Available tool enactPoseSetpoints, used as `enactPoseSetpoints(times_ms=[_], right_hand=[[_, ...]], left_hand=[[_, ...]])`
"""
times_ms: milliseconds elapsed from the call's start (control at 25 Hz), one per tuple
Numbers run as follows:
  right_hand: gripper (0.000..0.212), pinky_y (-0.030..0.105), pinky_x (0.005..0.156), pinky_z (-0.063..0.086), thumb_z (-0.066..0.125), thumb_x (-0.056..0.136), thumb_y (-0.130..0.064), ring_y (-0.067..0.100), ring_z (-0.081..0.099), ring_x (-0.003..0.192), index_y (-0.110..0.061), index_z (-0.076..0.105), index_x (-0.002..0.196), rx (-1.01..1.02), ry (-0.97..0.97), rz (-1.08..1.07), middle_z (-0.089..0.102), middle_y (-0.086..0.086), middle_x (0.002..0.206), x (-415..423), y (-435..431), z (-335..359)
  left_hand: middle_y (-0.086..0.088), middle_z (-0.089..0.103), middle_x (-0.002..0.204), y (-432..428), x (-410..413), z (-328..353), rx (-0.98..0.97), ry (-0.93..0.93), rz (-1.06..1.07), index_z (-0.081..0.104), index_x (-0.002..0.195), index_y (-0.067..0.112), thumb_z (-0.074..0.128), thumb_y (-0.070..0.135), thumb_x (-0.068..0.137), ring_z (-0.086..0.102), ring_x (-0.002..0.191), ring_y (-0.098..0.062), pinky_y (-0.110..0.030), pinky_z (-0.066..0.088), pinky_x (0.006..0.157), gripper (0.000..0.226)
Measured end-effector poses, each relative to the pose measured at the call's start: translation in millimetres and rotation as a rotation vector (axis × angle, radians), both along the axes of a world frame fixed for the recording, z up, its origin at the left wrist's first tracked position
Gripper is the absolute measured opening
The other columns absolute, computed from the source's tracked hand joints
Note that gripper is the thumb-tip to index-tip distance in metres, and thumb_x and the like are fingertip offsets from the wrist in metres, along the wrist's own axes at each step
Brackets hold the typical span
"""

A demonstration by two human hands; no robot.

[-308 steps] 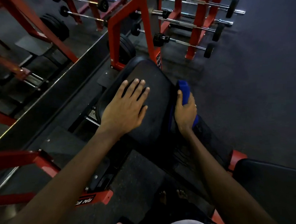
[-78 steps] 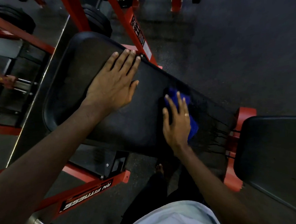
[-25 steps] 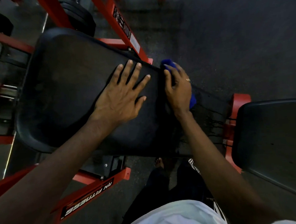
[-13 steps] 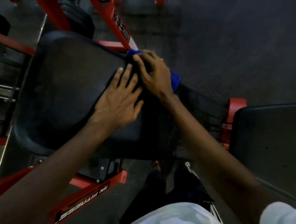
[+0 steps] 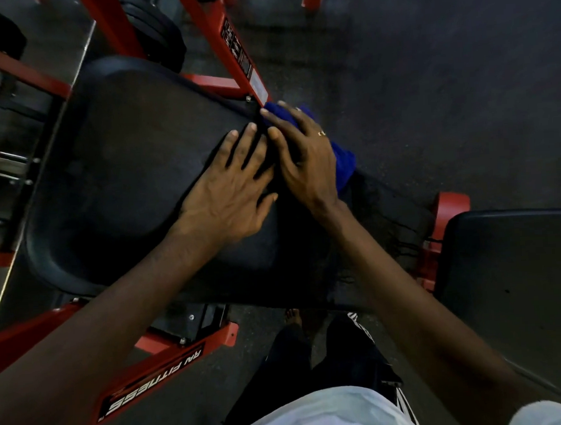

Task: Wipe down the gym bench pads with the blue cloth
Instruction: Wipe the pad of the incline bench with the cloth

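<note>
left hand [image 5: 229, 195] on pad [image 5: 122, 176] | right hand [image 5: 305, 158] beside it, on cloth [image 5: 345, 162] | second pad [image 5: 524, 296] right

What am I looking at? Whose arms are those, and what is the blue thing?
The picture comes from a camera worn on a person's head, so you look down at their own two arms. They stand at a gym bench. The big black cushion is the bench pad, which sits on a red frame. The left hand lies flat on the pad. The right hand presses a blue cloth against the pad's far edge to wipe it. Another pad sits to the right. Round black weights stand behind the bench.
</note>
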State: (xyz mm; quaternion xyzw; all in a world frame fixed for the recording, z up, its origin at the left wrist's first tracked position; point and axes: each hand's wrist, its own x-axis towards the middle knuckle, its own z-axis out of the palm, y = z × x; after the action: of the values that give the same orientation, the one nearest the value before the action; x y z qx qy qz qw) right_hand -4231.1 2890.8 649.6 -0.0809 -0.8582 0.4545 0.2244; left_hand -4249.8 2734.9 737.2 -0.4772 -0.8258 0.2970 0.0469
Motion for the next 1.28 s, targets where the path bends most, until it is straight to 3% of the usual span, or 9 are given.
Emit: enactPoseSetpoints(times_ms=[120,280,600,720,840,960,1040,1120,1280], right_hand=[[0.043,0.043,0.116,0.038,0.042,0.108,-0.041,0.026,0.041,0.145,-0.029,0.054,0.147,0.052,-0.045,-0.102,0.043,0.004,0.159,31.3,-4.4,-21.4],[0.04,0.039,0.118,0.036,0.044,0.108,-0.036,0.028,0.039,0.148,-0.024,0.06,0.142,0.031,-0.044,-0.165,0.043,0.006,0.159,99.0,-38.1,-46.5],[0.037,0.045,0.104,0.049,0.046,0.106,-0.036,0.022,0.052,0.136,-0.025,0.065,0.135,-0.116,-0.012,-0.167,0.058,0.004,0.147,5.4,-21.6,16.4],[0.031,0.042,0.105,0.048,0.056,0.104,-0.028,0.021,0.053,0.135,-0.021,0.068,0.132,-0.061,0.205,0.127,0.06,0.006,0.144,-37.7,-50.6,79.7],[0.036,0.048,0.111,0.043,0.062,0.101,-0.033,0.028,0.041,0.145,-0.023,0.065,0.136,0.124,0.284,0.35,0.051,0.008,0.153,-56.1,-71.6,105.8],[0.038,0.04,0.113,0.043,0.059,0.103,-0.033,0.02,0.044,0.143,-0.021,0.062,0.14,0.046,0.214,0.251,0.048,0.007,0.155,-46.8,-44.7,77.2],[0.036,0.019,0.11,0.039,0.056,0.104,-0.034,0.004,0.047,0.136,-0.024,0.064,0.138,-0.058,0.094,0.072,0.052,0.002,0.152,-29.5,-22.0,54.1],[0.035,0.011,0.108,0.036,0.056,0.104,-0.035,-0.004,0.045,0.131,-0.026,0.065,0.136,-0.1,0.005,-0.051,0.054,-0.001,0.149,-13.6,-16.6,32.4],[0.033,0.039,0.112,0.043,0.057,0.103,-0.031,0.011,0.048,0.137,-0.024,0.066,0.135,-0.111,-0.036,-0.272,0.054,0.003,0.15,29.5,-33.4,8.6]], left_hand=[[-0.022,0.006,0.168,0.1,0.8,-1.9,-0.006,0.01,-0.006,0.014,0.162,0.017,0.017,0.051,0.104,0.003,0.155,-0.042,-0.055,0.006,0.126,0.067],[-0.022,0.004,0.168,-1.7,1.4,-2.6,0.01,0.01,0.006,0.007,0.163,0.018,0.016,0.05,0.104,0.003,0.155,-0.042,-0.054,0.007,0.126,0.068],[-0.02,0.031,0.162,-33.6,29.7,27.4,0.173,-0.082,0.13,0.041,0.154,0.012,0.031,0.038,0.102,0.026,0.152,-0.034,-0.048,0.017,0.125,0.059],[-0.023,0.066,0.126,-43.5,40.0,26.2,0.075,-0.079,0.065,0.071,0.118,0.008,0.037,0.035,0.102,0.055,0.128,-0.039,-0.051,0.03,0.119,0.047],[-0.013,0.075,0.098,-39.6,37.1,26.3,0.045,-0.111,0.035,0.077,0.103,0.013,0.03,0.034,0.101,0.066,0.099,-0.032,-0.049,0.037,0.108,0.051],[-0.024,0.06,0.134,-39.3,36.9,23.0,0.082,-0.064,0.056,0.065,0.126,0.006,0.026,0.034,0.104,0.047,0.134,-0.039,-0.051,0.024,0.122,0.053],[-0.028,0.022,0.162,-38.0,38.1,19.8,0.098,-0.011,0.099,0.032,0.153,-0.001,0.02,0.037,0.106,0.015,0.153,-0.04,-0.05,0.009,0.126,0.061],[-0.027,0.004,0.167,-39.4,38.4,18.9,0.108,-0.017,0.117,0.01,0.16,0.001,0.019,0.038,0.107,0.003,0.156,-0.039,-0.049,0.005,0.126,0.066],[-0.022,0.013,0.167,-41.3,35.3,29.4,0.12,-0.108,0.131,0.019,0.16,0.006,0.026,0.038,0.105,0.011,0.156,-0.034,-0.046,0.009,0.127,0.065]])
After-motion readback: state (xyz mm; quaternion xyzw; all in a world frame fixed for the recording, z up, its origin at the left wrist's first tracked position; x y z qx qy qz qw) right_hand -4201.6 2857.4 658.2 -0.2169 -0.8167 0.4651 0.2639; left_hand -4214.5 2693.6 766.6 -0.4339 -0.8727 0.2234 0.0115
